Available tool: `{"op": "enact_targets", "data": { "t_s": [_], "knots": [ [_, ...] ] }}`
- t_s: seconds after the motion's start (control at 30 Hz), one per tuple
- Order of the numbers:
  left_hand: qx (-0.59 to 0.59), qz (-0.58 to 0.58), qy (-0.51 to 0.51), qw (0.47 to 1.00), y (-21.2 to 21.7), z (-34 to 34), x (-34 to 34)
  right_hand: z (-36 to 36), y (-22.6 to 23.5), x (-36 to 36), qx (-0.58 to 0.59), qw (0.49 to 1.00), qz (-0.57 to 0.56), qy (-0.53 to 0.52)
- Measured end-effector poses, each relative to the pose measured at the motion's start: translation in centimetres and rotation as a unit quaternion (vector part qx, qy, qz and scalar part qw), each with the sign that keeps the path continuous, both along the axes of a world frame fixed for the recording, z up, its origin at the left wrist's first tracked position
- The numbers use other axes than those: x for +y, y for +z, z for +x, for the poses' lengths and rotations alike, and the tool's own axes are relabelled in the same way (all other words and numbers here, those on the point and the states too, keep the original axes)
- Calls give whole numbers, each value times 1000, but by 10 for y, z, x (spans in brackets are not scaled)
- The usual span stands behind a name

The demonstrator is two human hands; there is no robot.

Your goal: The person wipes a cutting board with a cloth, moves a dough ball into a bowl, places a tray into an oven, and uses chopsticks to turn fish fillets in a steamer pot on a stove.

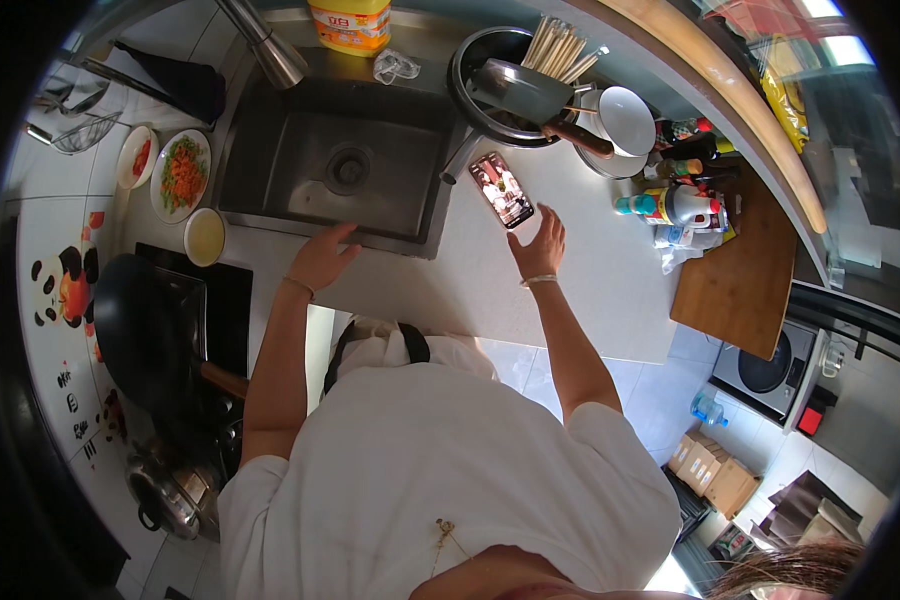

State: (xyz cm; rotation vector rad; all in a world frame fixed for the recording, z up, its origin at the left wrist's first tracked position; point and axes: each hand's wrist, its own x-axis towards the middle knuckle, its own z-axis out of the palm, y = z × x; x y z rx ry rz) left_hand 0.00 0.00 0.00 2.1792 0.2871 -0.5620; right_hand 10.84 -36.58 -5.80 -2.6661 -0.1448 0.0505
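Note:
My left hand (323,258) is open above the near left edge of the sink (300,150), fingers apart and holding nothing. On the counter right of the sink lies a phone (502,190) with its screen lit. My right hand (540,245) is just beyond the phone's near end, thumb and fingers spread. It looks bare of any object; whether a fingertip touches the phone I cannot tell. Left of the sink stand a plate of shredded orange and green vegetables (184,175), a small dish of chopped red pieces (140,158) and a small bowl of yellow liquid (205,237).
A black wok (140,330) sits on the stove at left, a lidded steel pot (165,490) nearer. Behind the phone, a cleaver (520,92) rests across a dark bowl beside chopsticks (560,50) and white bowls (625,120). Bottles (685,205) and a wooden board (740,280) stand right.

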Motion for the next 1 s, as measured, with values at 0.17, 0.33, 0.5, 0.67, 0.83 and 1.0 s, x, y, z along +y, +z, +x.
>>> {"op": "enact_targets", "data": {
  "t_s": [0.17, 0.33, 0.5, 0.67, 0.83, 1.0],
  "knots": [
    [-61, -13, 23, 998, -5, -16, -8, 26, 9, 20, -18, 997, -80, 15],
    [-70, 34, 58, 995, 27, -46, -9, 31, -3, 47, 20, 992, -124, 18],
    [-92, 49, 46, 993, 32, -80, -48, 39, -14, 46, 22, 990, -138, 24],
    [-68, -4, 91, 993, 37, -107, -81, 39, -23, 52, 0, 989, -145, 12],
    [-67, -22, 124, 990, 29, -139, -100, 40, -17, 49, -5, 990, -123, 65],
    [-54, -40, 138, 988, 22, -162, -106, 12, 0, 35, -55, 981, -30, 183]
  ]
}}
